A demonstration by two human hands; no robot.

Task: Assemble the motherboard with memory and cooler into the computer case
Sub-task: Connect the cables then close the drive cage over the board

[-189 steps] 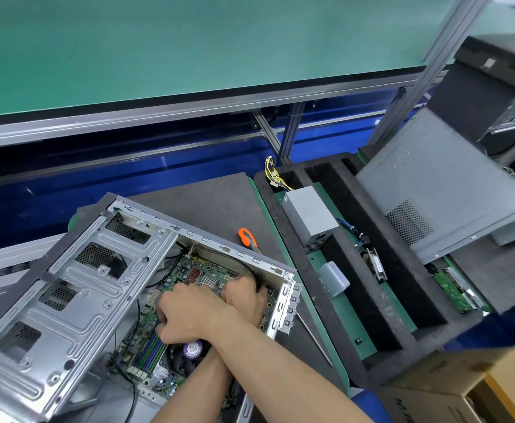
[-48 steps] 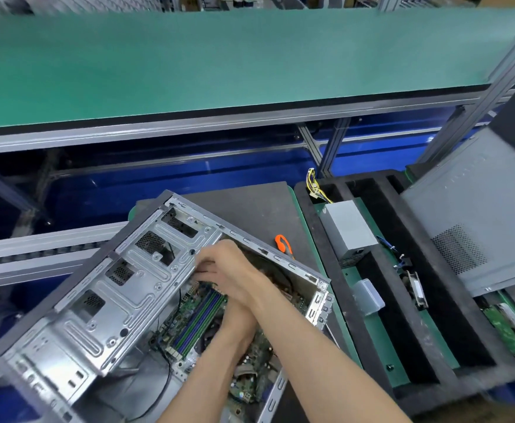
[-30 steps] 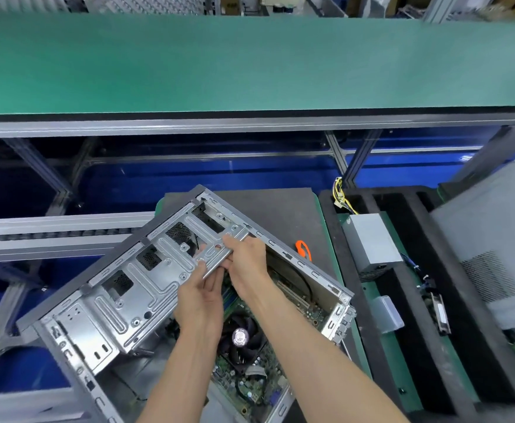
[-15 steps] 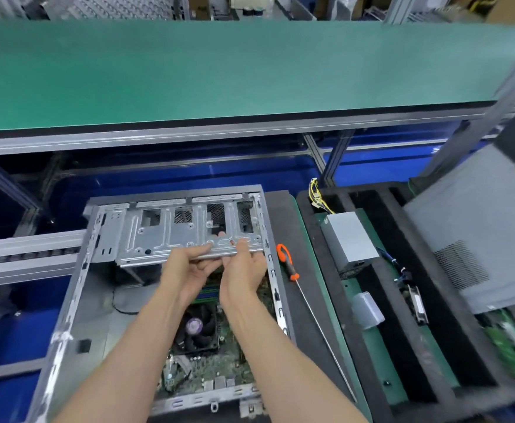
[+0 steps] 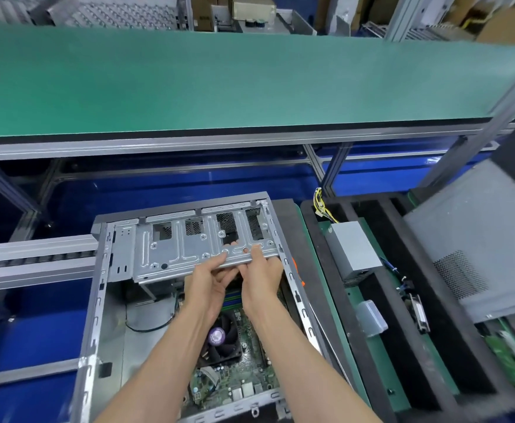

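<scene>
I see my left hand (image 5: 212, 280) and right hand (image 5: 262, 274) side by side, both gripping the near edge of a metal drive bracket (image 5: 189, 248), fingers curled over its top and thumbs beneath. The bracket spans the far end of the open computer case (image 5: 94, 315). Just below my wrists, inside the case, the motherboard (image 5: 244, 370) lies flat with its cooler (image 5: 221, 340) fan between my forearms and memory (image 5: 230, 300) sticks under my palms. Right of my right hand, an orange-handled screwdriver (image 5: 295, 271) pokes out beside the case; farther right, a grey power supply (image 5: 352, 250) sits in a black foam tray (image 5: 402, 303).
</scene>
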